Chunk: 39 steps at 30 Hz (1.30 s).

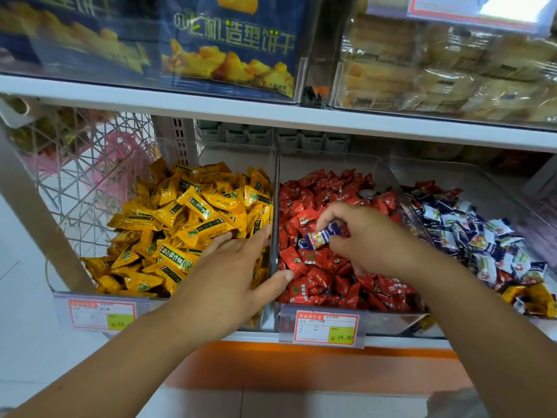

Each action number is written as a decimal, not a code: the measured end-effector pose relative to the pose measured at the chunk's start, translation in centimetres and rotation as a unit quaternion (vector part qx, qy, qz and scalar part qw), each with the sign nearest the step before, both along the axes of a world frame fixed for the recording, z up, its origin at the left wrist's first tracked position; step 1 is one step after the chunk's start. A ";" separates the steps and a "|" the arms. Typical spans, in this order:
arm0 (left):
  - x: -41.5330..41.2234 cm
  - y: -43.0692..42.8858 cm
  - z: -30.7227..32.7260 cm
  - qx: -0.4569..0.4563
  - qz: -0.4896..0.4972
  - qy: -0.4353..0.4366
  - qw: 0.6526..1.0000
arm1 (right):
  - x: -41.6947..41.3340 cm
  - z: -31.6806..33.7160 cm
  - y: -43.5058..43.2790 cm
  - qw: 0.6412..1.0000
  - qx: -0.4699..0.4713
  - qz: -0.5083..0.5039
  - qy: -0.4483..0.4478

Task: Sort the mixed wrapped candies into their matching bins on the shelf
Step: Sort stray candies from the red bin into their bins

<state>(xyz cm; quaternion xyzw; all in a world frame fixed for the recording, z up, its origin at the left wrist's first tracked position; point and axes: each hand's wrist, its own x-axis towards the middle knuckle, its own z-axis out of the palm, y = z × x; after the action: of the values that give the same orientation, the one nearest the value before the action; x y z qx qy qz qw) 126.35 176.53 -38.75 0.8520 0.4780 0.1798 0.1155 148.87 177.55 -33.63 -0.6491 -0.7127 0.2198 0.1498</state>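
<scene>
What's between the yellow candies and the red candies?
A clear plastic divider stands between them, and the left hand lies across it, in the head view.

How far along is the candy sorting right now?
Partly done. The yellow candies look unmixed. In hand: the right hand pinches a blue-and-white candy above the red candies; the left hand rests open across the divider. Left to do: the right bin holds stray red candies at its back and yellow ones at its front corner.
</scene>
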 end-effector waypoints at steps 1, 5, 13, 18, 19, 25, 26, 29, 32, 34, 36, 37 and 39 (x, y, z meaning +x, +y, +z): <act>0.0 0.0 0.0 0.003 -0.001 0.001 1.000 | -0.2 -0.7 0.2 0.999 -0.006 0.003 -0.036; 0.0 0.0 0.0 0.001 0.005 -0.001 1.000 | -0.5 -2.4 1.0 0.998 -0.045 -0.006 -0.050; 0.1 -0.2 0.3 0.002 0.008 0.004 1.000 | -1.0 -3.4 2.5 0.996 -0.056 0.042 -0.061; 0.0 0.1 0.0 0.002 0.004 0.002 1.000 | -0.3 -2.8 2.6 0.998 -0.062 0.024 0.020; 0.0 0.1 0.1 -0.001 0.003 -0.002 1.000 | 0.0 -2.6 2.6 0.998 -0.055 0.021 0.027; 0.1 0.0 0.4 0.003 0.010 -0.005 1.000 | 1.7 -1.2 2.1 0.999 -0.013 -0.030 0.034; 0.1 0.0 0.4 0.000 0.013 -0.007 1.000 | 1.9 -1.0 2.0 0.999 -0.009 -0.030 0.040; 0.1 -0.1 0.4 0.005 0.008 -0.004 1.000 | 2.3 -0.3 1.3 0.998 0.019 -0.036 0.044; 0.1 -0.1 0.4 0.000 0.011 -0.007 1.000 | 2.9 0.3 0.4 0.996 0.086 -0.028 0.011; 0.2 -0.2 0.4 -0.007 0.012 -0.012 1.000 | 3.7 0.7 -0.2 0.991 0.130 -0.037 0.003; 0.2 -0.2 0.5 -0.010 0.015 -0.021 1.000 | 4.4 0.9 -0.8 0.983 0.171 -0.066 0.031; 0.2 -0.2 0.5 -0.010 0.017 -0.024 1.000 | 4.8 0.9 -1.1 0.976 0.196 -0.082 0.041; 0.3 -0.2 0.4 -0.005 0.022 -0.013 1.000 | 5.5 1.1 -1.6 0.964 0.243 -0.102 0.043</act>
<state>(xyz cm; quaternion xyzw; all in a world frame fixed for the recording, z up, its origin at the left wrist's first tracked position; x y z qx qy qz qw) 126.62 176.37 -38.31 0.8383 0.4959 0.1907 0.1222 154.39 175.94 -32.48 -0.6523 -0.6674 0.0513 0.3555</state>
